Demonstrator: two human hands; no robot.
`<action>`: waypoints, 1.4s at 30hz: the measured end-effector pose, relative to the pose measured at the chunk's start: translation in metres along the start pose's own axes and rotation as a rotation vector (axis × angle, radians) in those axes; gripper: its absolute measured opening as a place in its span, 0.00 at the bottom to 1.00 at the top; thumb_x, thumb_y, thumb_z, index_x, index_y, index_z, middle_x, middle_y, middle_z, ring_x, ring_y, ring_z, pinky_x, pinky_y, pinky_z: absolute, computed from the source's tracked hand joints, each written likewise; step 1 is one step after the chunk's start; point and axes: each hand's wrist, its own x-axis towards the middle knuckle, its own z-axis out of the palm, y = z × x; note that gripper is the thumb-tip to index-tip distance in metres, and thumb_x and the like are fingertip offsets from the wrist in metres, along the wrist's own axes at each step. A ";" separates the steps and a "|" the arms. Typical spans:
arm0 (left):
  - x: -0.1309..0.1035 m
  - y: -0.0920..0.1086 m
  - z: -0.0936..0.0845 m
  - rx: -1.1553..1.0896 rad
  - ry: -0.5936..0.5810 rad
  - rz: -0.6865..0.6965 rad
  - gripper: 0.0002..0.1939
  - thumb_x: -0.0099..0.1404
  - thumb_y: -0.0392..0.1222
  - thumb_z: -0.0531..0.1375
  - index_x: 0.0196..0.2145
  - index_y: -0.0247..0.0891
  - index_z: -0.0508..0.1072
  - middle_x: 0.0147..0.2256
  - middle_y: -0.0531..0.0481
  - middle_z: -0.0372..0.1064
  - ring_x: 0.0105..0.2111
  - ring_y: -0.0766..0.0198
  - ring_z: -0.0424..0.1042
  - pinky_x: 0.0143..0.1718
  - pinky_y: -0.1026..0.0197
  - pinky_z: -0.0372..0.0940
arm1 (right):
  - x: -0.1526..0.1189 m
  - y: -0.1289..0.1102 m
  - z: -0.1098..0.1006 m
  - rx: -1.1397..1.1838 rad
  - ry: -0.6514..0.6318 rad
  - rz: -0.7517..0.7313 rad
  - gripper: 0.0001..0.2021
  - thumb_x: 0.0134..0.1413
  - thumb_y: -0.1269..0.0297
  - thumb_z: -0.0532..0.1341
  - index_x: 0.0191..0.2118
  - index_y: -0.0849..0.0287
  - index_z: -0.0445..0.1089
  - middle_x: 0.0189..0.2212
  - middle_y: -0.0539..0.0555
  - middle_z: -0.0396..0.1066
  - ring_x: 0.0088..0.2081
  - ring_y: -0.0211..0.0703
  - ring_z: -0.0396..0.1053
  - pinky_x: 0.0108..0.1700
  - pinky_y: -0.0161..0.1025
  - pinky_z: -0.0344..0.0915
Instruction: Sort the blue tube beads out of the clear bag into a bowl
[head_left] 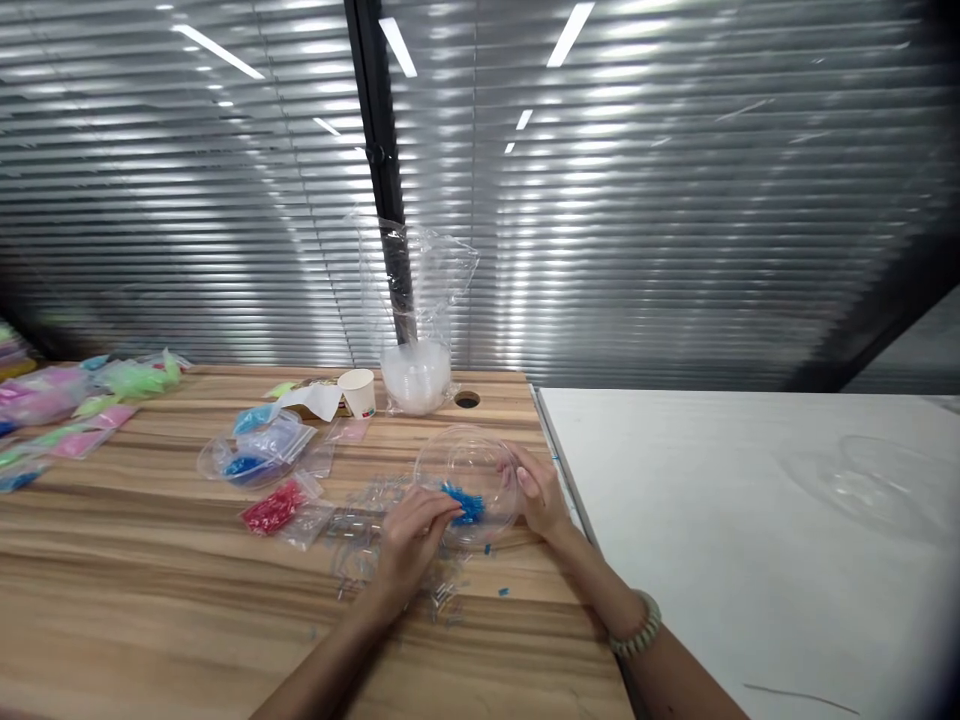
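Observation:
A clear round plastic bowl [480, 447] is tipped toward me over the wooden table. Inside it lies a small heap of short blue pieces [466, 506], like cut tubes or beads. My right hand [541, 495] grips the bowl's right side by the rim. At the heap, the fingers of my left hand [414, 532] are pinched together over the bowl's near left edge; whatever is between the fingertips is too small to make out. Clear short pieces [360, 530] are scattered on the table around my left hand, and a few blue ones [503, 591] lie nearer me.
Left of the bowl lie a bag of red pieces [274, 508] and a clear dish [214, 462] with blue and lilac bags. Behind stand a paper cup [358, 393] and a bag-lined white tub [417, 378]. More coloured bags [90, 440] lie far left; a white table [675, 480] adjoins right.

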 end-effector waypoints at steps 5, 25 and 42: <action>-0.004 -0.013 0.003 0.210 -0.084 0.129 0.11 0.65 0.30 0.55 0.43 0.39 0.72 0.35 0.49 0.73 0.33 0.64 0.68 0.36 0.62 0.64 | 0.001 -0.001 -0.001 -0.031 0.014 -0.016 0.24 0.61 0.52 0.43 0.51 0.60 0.66 0.36 0.55 0.72 0.36 0.45 0.70 0.39 0.40 0.65; -0.007 0.019 0.008 -0.179 -0.705 -0.219 0.09 0.59 0.46 0.63 0.32 0.37 0.72 0.32 0.50 0.70 0.36 0.62 0.69 0.39 0.63 0.63 | 0.007 0.021 0.001 0.200 0.410 0.309 0.26 0.61 0.47 0.42 0.28 0.61 0.67 0.20 0.52 0.68 0.22 0.40 0.66 0.27 0.36 0.63; -0.010 0.016 0.012 0.059 -0.774 -0.065 0.08 0.65 0.31 0.53 0.29 0.37 0.68 0.32 0.50 0.68 0.35 0.62 0.66 0.38 0.61 0.59 | 0.006 0.015 0.000 0.220 0.385 0.305 0.25 0.60 0.46 0.44 0.29 0.60 0.66 0.24 0.53 0.70 0.23 0.39 0.66 0.27 0.36 0.64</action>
